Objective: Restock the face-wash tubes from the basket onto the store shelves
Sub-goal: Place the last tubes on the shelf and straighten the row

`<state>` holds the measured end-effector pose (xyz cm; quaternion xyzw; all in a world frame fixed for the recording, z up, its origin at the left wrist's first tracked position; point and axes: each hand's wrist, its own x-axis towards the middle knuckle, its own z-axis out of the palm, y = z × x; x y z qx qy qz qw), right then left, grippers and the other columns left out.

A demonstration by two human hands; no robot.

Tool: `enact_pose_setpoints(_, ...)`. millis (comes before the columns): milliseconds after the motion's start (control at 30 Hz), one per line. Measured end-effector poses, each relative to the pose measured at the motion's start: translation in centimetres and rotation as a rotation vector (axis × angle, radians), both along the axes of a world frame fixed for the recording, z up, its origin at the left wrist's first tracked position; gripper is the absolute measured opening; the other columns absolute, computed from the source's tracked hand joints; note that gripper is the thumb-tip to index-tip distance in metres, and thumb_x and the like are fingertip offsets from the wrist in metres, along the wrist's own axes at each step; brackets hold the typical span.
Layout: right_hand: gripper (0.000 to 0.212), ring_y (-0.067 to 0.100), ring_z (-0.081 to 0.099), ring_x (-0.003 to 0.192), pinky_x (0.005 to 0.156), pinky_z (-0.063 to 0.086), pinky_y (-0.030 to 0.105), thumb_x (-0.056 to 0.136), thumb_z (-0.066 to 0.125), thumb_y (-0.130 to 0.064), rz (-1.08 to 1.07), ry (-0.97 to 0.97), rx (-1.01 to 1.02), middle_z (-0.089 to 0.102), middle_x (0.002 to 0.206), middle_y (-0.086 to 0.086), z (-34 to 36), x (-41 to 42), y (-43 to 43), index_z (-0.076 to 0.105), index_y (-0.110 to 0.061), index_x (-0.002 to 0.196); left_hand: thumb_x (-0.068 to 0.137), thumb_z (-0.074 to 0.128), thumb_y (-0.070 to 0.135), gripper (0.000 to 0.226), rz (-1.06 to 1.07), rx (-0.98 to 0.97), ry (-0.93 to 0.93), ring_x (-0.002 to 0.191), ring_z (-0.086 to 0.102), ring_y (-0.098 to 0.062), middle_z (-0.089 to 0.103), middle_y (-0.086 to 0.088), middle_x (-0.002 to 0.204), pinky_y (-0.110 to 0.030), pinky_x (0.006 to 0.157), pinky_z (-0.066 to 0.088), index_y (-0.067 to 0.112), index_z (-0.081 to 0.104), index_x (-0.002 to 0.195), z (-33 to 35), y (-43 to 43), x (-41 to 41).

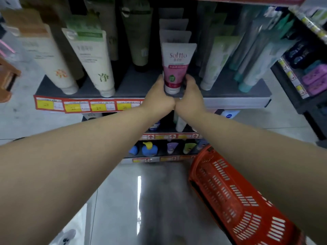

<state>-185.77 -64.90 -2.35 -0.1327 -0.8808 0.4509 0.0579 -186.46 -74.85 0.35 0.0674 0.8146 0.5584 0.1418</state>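
The face-wash tube [174, 68] stands at the front of the shelf [134, 85], gripped between my left hand [158, 98] and right hand [190, 98]. Matching tubes [174, 35] queue behind it. The basket [235, 197] lies below, under my right forearm.

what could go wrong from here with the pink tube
The pink tube stands cap-down right at the front edge of the shelf, so it may tip off when the left hand and right hand let go. Pushing it back too hard could topple the matching tubes lined up behind.
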Motion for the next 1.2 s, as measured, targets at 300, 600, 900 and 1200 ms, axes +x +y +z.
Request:
enact_pose_setpoints(300, 0.066, 0.027, 0.049, 0.119, 0.101, 0.043, 0.044, 0.074, 0.061, -0.008, 0.081, 0.025, -0.002, 0.056, 0.127, 0.009, -0.8, 0.3, 1.5, 0.041, -0.015, 0.136, 0.072, 0.051, -0.014, 0.066, 0.084, 0.053, 0.028, 0.105, 0.057, -0.006, 0.06, -0.002, 0.119, -0.003, 0.077, 0.045, 0.016, 0.048, 0.13, -1.4, 1.7, 0.1)
enact_pose_setpoints(600, 0.067, 0.024, 0.042, 0.127, 0.106, 0.037, 0.034, 0.079, 0.058, -0.003, 0.084, 0.03, -0.005, 0.052, 0.133, 0.007, -1.2, 1.1, 1.3, 0.038, -0.017, 0.141, 0.071, 0.057, -0.003, 0.066, 0.065, 0.022, 0.049, 0.112, 0.056, -0.01, 0.056, -0.006, 0.125, -0.008, 0.083, 0.045, 0.022, 0.048, 0.132, -1.8, 1.1, 0.6)
enact_pose_setpoints(900, 0.065, 0.021, 0.043, 0.127, 0.097, 0.028, 0.018, 0.08, 0.056, 0.001, 0.14, 0.031, 0.02, 0.05, 0.135, 0.008, -0.3, 2.6, 1.4, 0.038, -0.013, 0.141, 0.072, 0.054, 0.006, 0.064, 0.013, 0.0, 0.028, 0.113, 0.056, -0.015, 0.055, -0.005, 0.125, -0.021, 0.091, 0.047, 0.023, 0.048, 0.133, -1.7, 0.7, 2.4)
enact_pose_setpoints(1200, 0.072, 0.024, 0.03, 0.138, 0.114, 0.027, 0.032, 0.086, 0.056, -0.006, 0.043, -0.024, 0.1, 0.032, 0.15, 0.011, 1.8, 4.0, 3.6, 0.022, -0.011, 0.149, 0.085, 0.051, 0.0, 0.068, -0.095, -0.04, 0.044, 0.138, 0.034, -0.015, 0.035, -0.005, 0.15, -0.02, 0.107, 0.029, 0.011, 0.029, 0.148, 0.4, 2.5, 2.9)
